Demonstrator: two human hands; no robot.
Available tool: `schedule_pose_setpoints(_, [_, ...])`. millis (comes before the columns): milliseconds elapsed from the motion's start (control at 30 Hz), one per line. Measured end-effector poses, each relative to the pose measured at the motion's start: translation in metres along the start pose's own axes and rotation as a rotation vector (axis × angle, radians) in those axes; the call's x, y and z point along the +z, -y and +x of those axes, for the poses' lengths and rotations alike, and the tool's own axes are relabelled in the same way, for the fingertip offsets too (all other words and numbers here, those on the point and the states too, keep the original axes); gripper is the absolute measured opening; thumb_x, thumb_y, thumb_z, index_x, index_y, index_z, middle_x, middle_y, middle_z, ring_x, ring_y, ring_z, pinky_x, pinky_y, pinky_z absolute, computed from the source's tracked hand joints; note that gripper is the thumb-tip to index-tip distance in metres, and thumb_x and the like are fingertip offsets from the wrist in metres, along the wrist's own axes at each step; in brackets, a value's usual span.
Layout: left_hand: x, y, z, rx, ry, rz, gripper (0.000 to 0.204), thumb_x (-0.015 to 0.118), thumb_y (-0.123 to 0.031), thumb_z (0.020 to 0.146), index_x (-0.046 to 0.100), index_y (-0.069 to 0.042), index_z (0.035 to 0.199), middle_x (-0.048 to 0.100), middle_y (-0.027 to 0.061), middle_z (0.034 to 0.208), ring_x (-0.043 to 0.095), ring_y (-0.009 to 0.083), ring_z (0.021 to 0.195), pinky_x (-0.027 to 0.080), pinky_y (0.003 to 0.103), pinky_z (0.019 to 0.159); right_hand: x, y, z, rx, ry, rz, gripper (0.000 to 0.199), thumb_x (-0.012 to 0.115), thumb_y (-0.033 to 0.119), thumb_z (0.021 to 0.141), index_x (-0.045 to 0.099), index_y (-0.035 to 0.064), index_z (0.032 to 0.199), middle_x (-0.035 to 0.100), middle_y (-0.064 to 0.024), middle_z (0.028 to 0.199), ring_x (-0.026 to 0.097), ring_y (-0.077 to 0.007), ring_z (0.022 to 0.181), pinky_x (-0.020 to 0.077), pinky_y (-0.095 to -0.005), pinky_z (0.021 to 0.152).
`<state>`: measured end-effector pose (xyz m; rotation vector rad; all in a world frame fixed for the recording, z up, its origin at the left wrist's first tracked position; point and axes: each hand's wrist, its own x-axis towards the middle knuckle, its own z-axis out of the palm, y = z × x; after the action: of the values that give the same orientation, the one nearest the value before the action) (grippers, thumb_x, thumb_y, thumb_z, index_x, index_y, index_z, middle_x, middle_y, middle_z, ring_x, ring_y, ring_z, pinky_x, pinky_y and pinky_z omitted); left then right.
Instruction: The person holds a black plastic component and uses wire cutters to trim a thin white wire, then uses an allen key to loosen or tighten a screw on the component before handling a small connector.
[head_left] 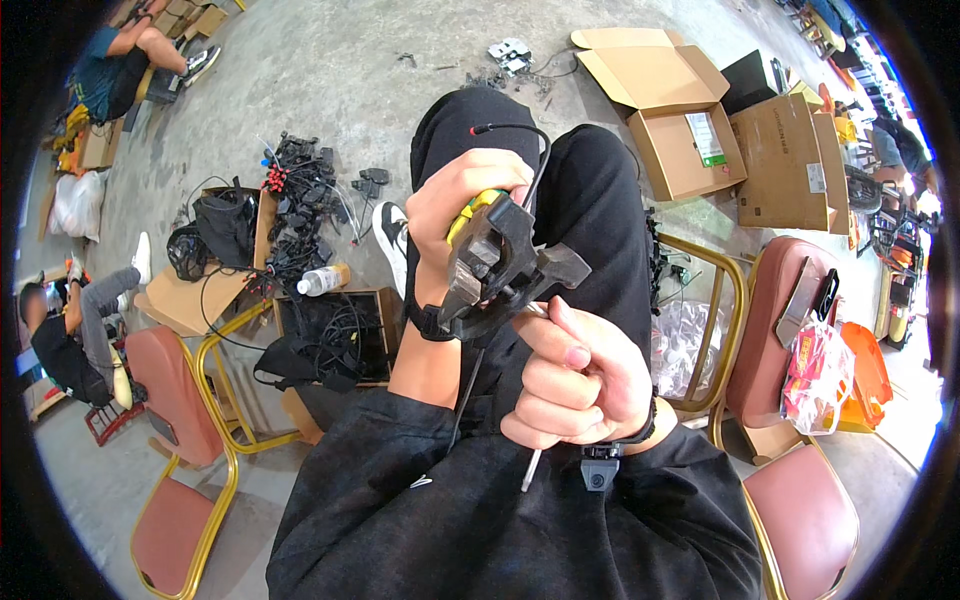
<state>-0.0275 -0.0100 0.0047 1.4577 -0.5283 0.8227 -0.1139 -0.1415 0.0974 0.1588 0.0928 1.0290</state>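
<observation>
At the centre of the frame the left hand (462,205) was closed around the yellow handles of a wire stripper (497,262), its dark jaws pointing down-right. Just below, the right hand (575,385) pinched a thin cable (530,470) between curled fingers (560,350), feeding its end into the jaws

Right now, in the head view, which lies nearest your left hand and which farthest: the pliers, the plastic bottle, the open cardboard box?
1. Pliers: gripped in the left hand.
2. Plastic bottle: on the floor to the left.
3. Open cardboard box: far upper right.
</observation>
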Motion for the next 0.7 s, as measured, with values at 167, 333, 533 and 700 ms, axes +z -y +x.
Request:
schedule_pose_setpoints(167, [-0.003,0.003,0.001,0.051,0.022,0.006,0.014,0.06,0.006,0.065,0.055,0.002,0.078,0.06,0.0117,0.072,0.059,0.0192,0.063,0.047,0.026,0.056,0.001,-0.005,0.0,0.055,-0.029,0.103,0.036,0.016,0.037,0.097,0.033,0.0163,0.073,0.026,0.0077,0.047,0.029,-0.0068,0.038,0.0311,-0.0256,0.052])
schedule_pose_setpoints(333, [0.0,0.002,0.0,0.031,0.014,0.012,0.014,0.06,0.005,0.066,0.055,0.002,0.079,0.06,0.0115,0.073,0.059,0.0191,0.063,0.047,0.026,0.056,0.004,-0.006,0.0,-0.027,-0.041,0.07,0.034,0.021,0.032,0.098,0.037,0.014,0.074,0.025,0.0054,0.047,0.027,-0.0082,0.039,0.0255,-0.0256,0.048])
schedule_pose_setpoints(533, [-0.003,0.0,0.002,0.029,0.052,0.024,0.015,0.061,0.003,0.065,0.055,0.002,0.079,0.06,0.0116,0.074,0.059,0.0192,0.064,0.047,0.026,0.057,0.012,-0.012,-0.001,-0.045,-0.088,0.049,0.035,0.017,0.034,0.098,0.035,0.0156,0.074,0.027,0.0064,0.05,0.03,-0.0076,0.041,0.031,-0.0246,0.053])
schedule_pose_setpoints(700, [-0.005,-0.003,0.005,0.0,0.123,0.081,0.015,0.062,0.002,0.064,0.054,0.002,0.078,0.06,0.0118,0.074,0.06,0.0199,0.064,0.047,0.026,0.058,0.004,-0.016,0.005,-0.257,-0.109,-0.282,0.034,0.022,0.033,0.097,0.035,0.0135,0.072,0.029,0.0048,0.051,0.031,-0.0095,0.042,0.0304,-0.0251,0.05])
